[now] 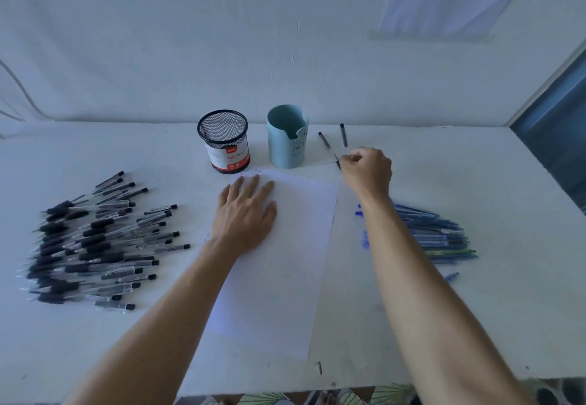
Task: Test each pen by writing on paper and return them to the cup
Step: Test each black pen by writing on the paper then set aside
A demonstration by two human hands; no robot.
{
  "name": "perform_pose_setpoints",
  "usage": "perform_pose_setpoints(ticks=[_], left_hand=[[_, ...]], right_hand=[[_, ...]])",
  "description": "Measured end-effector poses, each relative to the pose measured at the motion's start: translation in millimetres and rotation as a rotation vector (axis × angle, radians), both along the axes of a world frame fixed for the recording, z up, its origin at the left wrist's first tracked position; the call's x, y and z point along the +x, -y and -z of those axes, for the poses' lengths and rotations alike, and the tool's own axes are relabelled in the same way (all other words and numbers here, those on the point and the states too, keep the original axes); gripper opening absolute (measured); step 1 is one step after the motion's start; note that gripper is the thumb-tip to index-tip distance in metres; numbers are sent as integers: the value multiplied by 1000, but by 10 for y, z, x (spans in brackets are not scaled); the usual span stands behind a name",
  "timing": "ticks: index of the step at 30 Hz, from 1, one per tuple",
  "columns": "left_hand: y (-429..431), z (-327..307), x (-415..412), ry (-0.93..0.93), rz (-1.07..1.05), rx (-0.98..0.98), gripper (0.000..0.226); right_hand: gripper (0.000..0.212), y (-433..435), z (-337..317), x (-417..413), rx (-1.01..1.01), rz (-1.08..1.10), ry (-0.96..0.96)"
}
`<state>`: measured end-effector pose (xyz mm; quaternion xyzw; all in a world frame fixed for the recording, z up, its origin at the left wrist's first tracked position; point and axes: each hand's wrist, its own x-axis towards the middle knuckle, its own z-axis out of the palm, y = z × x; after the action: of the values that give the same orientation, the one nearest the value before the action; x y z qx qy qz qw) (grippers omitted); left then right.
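A white sheet of paper (285,262) lies in the middle of the table, with faint scribbles near its top left corner. My left hand (245,211) presses flat on that upper left part, fingers straight. My right hand (366,169) is past the sheet's top right corner, to the right of the light blue cup (287,138), and pinches a thin dark pen (338,162) whose tip points down-left at the table. A black mesh cup (223,141) with a red and white label stands left of the blue cup. Both cups look empty.
A big heap of black pens (95,246) covers the table's left side. A pile of blue pens (437,236) lies at the right, partly under my right forearm. Two dark pens (333,138) lie behind my right hand. A wall stands close behind the cups.
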<state>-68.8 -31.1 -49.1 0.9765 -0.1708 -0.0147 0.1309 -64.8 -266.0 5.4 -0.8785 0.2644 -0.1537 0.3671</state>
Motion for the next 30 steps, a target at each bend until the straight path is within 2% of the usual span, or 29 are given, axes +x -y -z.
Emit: perform_pose_setpoints(ticks=[7,10,16,19,23,27,29,30], left_hand=[[-18,5,0,20,3,-11,82],[-23,14,6,16,3,-6,81],[-27,8,8,16,12,-3,81],[-39,12,12,7,9,-17,78],[-63,-25,55,-64,-49,-211,68],[-195,-241,21,-244,-120,-633,59],[-333,-369,10,-287,-154,-763,51],[-413,-428,3,-255,-161,-767,47]], right_hand=[[22,180,130,408,-64,-59,-116],[35,137,186,499,-107,-107,-117],[25,36,197,476,-132,-143,-210],[40,-17,148,426,-177,-142,-232],[43,-313,112,169,-263,-140,-164],[42,-721,260,-296,-279,-316,16],[53,-860,379,-501,-318,-421,49],[61,-914,407,-585,-326,-475,-13]])
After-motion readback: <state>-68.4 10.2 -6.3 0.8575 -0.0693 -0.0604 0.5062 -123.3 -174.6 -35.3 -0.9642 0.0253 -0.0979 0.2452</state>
